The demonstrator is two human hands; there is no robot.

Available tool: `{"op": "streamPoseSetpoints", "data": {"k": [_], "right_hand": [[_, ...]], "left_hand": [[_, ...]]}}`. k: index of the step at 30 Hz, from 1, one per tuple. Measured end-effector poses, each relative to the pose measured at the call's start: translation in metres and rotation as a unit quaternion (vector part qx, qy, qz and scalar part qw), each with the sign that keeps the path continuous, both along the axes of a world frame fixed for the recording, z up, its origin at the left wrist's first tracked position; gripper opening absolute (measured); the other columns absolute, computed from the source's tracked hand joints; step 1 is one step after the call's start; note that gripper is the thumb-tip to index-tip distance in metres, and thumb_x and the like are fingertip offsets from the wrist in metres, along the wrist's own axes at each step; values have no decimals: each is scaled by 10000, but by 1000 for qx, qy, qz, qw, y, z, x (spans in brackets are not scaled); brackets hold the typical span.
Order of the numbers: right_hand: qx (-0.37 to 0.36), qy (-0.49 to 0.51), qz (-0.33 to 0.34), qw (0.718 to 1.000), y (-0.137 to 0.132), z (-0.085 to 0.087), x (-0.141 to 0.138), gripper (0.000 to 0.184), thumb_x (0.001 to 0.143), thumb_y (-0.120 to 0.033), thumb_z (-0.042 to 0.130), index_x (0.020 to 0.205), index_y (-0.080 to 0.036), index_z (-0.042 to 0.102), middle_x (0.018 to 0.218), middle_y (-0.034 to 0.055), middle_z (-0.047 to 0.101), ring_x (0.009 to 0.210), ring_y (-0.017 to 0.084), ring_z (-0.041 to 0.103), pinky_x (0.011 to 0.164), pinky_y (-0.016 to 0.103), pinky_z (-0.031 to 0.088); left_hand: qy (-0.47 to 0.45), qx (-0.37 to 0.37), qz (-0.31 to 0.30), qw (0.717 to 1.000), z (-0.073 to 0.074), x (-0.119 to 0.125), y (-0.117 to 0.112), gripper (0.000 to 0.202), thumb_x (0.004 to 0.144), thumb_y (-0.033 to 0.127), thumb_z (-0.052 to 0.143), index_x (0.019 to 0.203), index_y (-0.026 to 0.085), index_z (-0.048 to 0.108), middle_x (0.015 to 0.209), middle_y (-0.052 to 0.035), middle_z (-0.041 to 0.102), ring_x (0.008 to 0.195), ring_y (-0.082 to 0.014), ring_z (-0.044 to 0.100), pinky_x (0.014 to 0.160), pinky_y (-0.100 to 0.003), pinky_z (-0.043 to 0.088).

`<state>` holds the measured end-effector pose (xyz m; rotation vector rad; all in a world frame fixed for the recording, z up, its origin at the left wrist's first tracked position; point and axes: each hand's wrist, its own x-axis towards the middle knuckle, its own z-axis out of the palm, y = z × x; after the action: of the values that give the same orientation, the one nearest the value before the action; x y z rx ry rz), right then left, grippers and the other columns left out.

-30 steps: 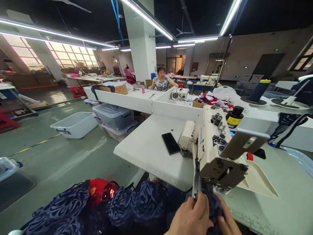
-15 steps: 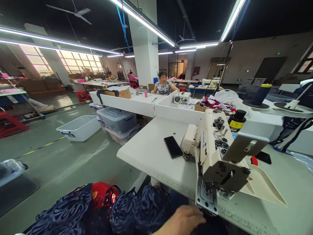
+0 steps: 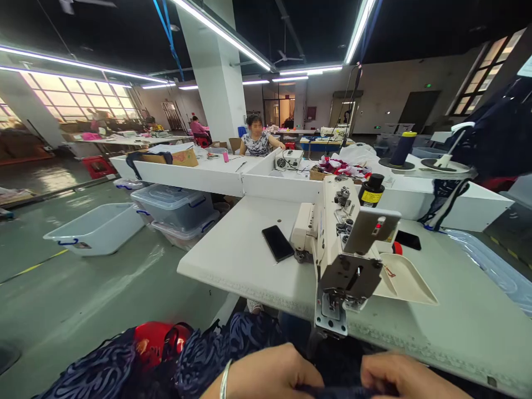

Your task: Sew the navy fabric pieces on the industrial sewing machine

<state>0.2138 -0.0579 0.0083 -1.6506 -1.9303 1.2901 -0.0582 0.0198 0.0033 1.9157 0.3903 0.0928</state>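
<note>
The left hand (image 3: 276,371) and the right hand (image 3: 401,374) were curled closed, each gripping a navy cloth (image 3: 334,392). The 2 hands stood apart, and the cloth ran from 1 to the other in front of the near edge of the table (image 3: 233,257), below the metal plate (image 3: 331,323) of the machine (image 3: 328,244). The lower part of the cloth fell out of view. A pale bracelet (image 3: 225,379) circled the left wrist. Below the table's near left corner lay a heap of navy lace (image 3: 100,366), with a shiny red thing (image 3: 155,338) showing beside it. The machine stood at the table's near edge. A black phone (image 3: 277,243) lay flat between it and the left edge. To the machine's right sat a cream tray (image 3: 413,280), with a 2nd phone (image 3: 408,240) just beyond it. A black bottle (image 3: 371,191) stood upright by the machine's rear. Past the table's far edge, 1 co-worker (image 3: 256,145) sat, an arm stretched toward a white box (image 3: 288,159).
</note>
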Motion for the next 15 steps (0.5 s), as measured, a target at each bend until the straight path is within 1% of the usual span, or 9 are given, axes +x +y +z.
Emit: {"op": "streamPoseSetpoints", "data": {"k": [2, 3, 5, 6, 8, 10, 11, 13, 15], "right_hand": [[34, 22, -29, 999, 15, 5, -3, 135, 812, -376, 619, 789, -244, 631, 755, -48, 636, 713, 139, 558, 631, 199, 419], [60, 40, -58, 996, 23, 5, -5, 169, 846, -398, 573, 824, -238, 624, 783, -35, 637, 741, 149, 562, 672, 214, 435], [117, 79, -121, 983, 38, 0, -10, 253, 890, -441, 486, 922, -227, 619, 891, 5, 654, 841, 183, 583, 779, 266, 462], [139, 95, -145, 975, 44, -5, -13, 289, 894, -455, 467, 981, -222, 614, 948, 26, 659, 902, 205, 588, 827, 294, 467], [171, 113, -177, 963, 53, -15, -20, 349, 884, -465, 466, 1083, -212, 598, 1019, 56, 662, 995, 243, 583, 891, 339, 465], [190, 107, -202, 955, 58, -25, -26, 356, 871, -463, 471, 1070, -201, 607, 984, 66, 672, 1008, 266, 588, 893, 362, 478], [197, 99, -213, 952, 59, -28, -29, 335, 865, -452, 475, 1028, -197, 619, 946, 65, 675, 998, 273, 595, 886, 372, 486], [211, 93, -224, 947, 61, -32, -31, 293, 855, -411, 487, 998, -194, 622, 926, 65, 680, 1004, 277, 601, 895, 389, 488], [228, 104, -222, 942, 64, -34, -31, 311, 852, -361, 490, 1093, -193, 595, 1017, 74, 682, 1050, 273, 594, 921, 401, 478]], "left_hand": [[22, -19, 35, 999, 11, -7, 10, 475, 835, 583, 546, 618, 177, 430, 543, 68, 337, 504, -72, 309, 445, -187, 239], [35, -8, 59, 998, 14, -9, 15, 495, 841, 608, 519, 615, 177, 427, 545, 67, 328, 507, -75, 300, 447, -191, 240], [87, 82, 120, 986, 16, -11, 25, 479, 894, 572, 449, 625, 177, 464, 552, 57, 379, 508, -87, 351, 470, -197, 276], [124, 150, 159, 968, 14, -10, 29, 452, 920, 526, 427, 642, 178, 503, 562, 44, 433, 520, -102, 412, 495, -203, 314], [195, 269, 237, 913, 8, -7, 32, 377, 957, 409, 396, 729, 179, 588, 635, -3, 558, 612, -162, 546, 589, -241, 408], [196, 342, 295, 871, -1, 0, 29, 279, 968, 293, 379, 961, 162, 625, 868, -76, 649, 851, -227, 614, 765, -316, 464], [159, 373, 302, 863, -5, 5, 26, 269, 969, 249, 374, 1096, 154, 591, 1022, -106, 642, 993, -239, 592, 864, -349, 453], [50, 453, 253, 853, -13, 15, 17, 331, 973, 177, 362, 1282, 178, 481, 1258, -99, 563, 1193, -201, 494, 1019, -355, 378], [-36, 525, 173, 832, -18, 24, 9, 332, 987, 190, 378, 1306, 196, 470, 1296, -56, 557, 1234, -157, 466, 1075, -316, 333]]}}
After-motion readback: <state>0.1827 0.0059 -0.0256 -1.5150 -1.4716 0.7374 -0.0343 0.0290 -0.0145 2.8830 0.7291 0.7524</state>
